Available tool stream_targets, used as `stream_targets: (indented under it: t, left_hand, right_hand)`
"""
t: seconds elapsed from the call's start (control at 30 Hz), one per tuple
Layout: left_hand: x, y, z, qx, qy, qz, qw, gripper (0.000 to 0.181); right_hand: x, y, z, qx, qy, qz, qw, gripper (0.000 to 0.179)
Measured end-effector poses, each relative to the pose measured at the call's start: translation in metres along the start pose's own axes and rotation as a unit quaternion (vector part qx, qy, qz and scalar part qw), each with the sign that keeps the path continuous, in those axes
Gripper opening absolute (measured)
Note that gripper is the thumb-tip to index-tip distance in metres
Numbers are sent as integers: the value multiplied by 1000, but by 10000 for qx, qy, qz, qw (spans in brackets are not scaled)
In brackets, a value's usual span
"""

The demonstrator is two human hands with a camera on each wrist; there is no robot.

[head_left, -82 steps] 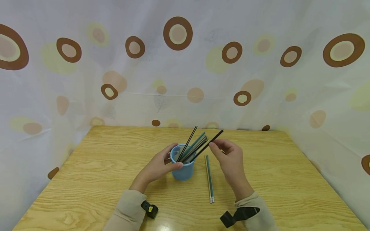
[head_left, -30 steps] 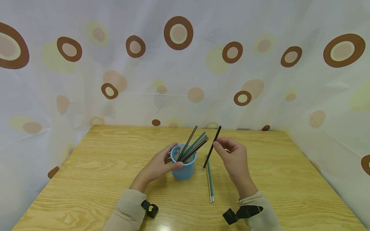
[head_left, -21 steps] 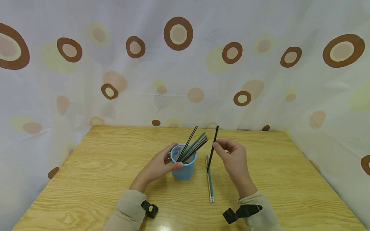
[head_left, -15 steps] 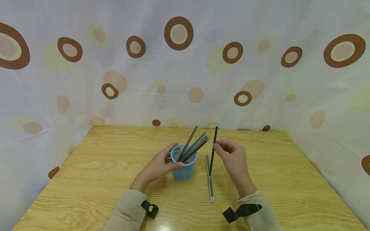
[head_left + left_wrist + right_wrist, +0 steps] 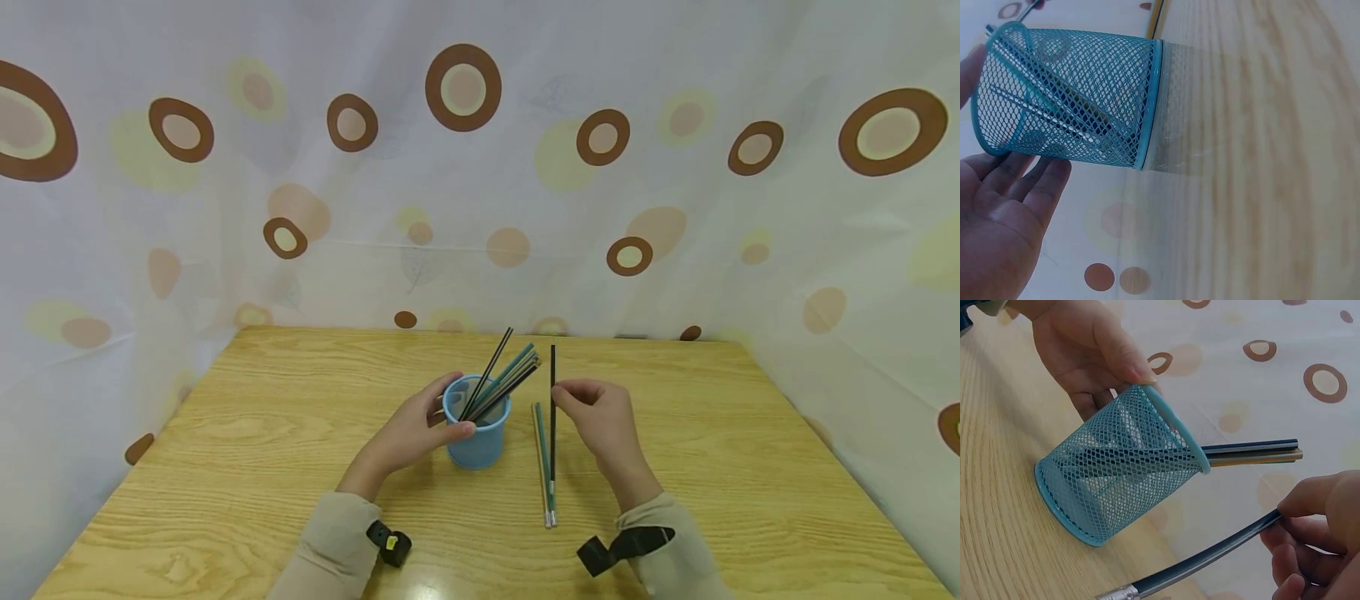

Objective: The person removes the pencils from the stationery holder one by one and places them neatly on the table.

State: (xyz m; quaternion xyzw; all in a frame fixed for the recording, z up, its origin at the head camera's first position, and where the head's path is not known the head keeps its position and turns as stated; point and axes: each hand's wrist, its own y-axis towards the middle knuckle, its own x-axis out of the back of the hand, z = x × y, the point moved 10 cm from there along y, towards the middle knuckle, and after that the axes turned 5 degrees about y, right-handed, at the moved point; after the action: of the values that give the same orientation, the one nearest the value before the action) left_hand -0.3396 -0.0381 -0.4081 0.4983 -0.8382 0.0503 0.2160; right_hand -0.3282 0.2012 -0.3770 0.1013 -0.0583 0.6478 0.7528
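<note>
A blue mesh pencil cup (image 5: 476, 448) stands upright on the table, with several dark, teal and tan pencils (image 5: 506, 383) leaning out to the right. My left hand (image 5: 407, 432) holds the cup around its rim, thumb in front and fingers behind; the left wrist view shows the fingers against the mesh (image 5: 1072, 100). Between thumb and fingertips, my right hand (image 5: 600, 417) pinches a black pencil (image 5: 553, 417), its silver eraser end pointing down toward me. Beneath that end lie a tan pencil (image 5: 540, 467) and a teal pencil (image 5: 545, 458), side by side.
The wood-grain table (image 5: 262, 467) extends to both sides of the cup. A pale curtain with brown circles (image 5: 465, 183) surrounds its back and sides. Each sleeved wrist carries a black strapped camera, such as the right one (image 5: 626, 550).
My right hand has drawn the black pencil out of the cup, moved it right, turned it nearly straight and lowered it beside the two lying pencils. The left hand stays on the cup.
</note>
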Motion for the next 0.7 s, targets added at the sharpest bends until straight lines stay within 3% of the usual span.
stream_targets:
  t: [0.7]
  left_hand:
    - [-1, 0, 2, -5, -45, 20, 10000, 83]
  right_hand:
    - [-6, 5, -31, -561, -634, 361, 9958, 23]
